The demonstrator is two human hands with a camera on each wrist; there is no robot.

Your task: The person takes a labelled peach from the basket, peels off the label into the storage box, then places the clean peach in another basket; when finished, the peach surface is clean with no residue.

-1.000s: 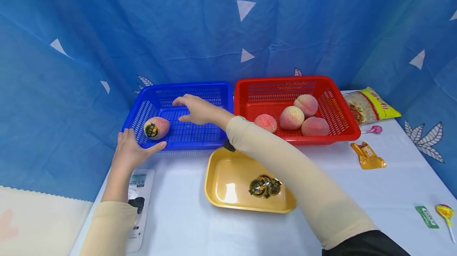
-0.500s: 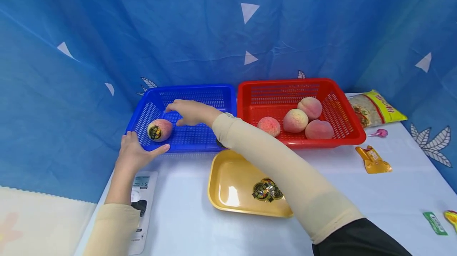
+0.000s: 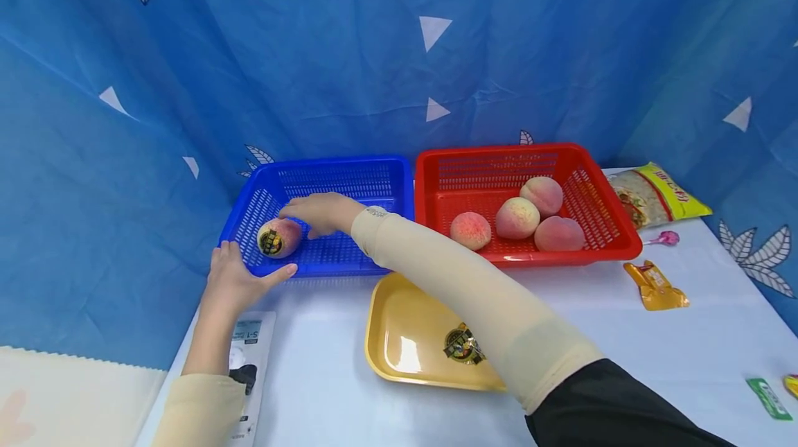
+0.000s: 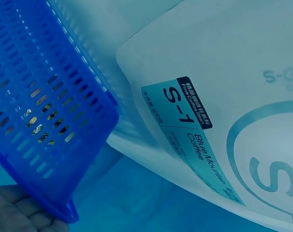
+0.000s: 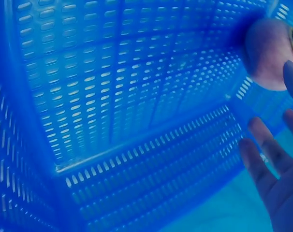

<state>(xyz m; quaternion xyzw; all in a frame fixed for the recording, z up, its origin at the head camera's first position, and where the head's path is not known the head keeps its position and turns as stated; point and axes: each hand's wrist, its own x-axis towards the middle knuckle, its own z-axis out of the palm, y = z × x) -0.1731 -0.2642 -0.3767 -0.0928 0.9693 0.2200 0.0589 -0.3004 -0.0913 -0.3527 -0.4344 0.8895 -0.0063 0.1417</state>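
My left hand [image 3: 233, 281] grips the near-left corner of the blue basket [image 3: 349, 268], its thumb stretched along the front rim. Several of its fingers bend against the rim in the left wrist view. Inside that basket lies a pink-and-cream peach [image 3: 278, 239] with a black-and-gold sticker facing the near side. My right hand [image 3: 324, 213] reaches into the basket from the right, just beside the peach, fingers spread and apart from the thumb. In the right wrist view one digit overlaps the peach [image 5: 270, 55]; whether it touches, I cannot tell.
A red basket [image 3: 617, 253] with several peaches stands to the right. In front is a gold tray [image 3: 399, 336] with black stickers, partly under the right sleeve. A white coffee bag [image 4: 214, 53] lies below the left wrist. A yellow food bag [image 3: 661, 194] and sweets lie far right.
My right hand has moved left and down inside the blue basket, up to the peach. The left hand stays at the basket corner. The head view has shifted slightly.
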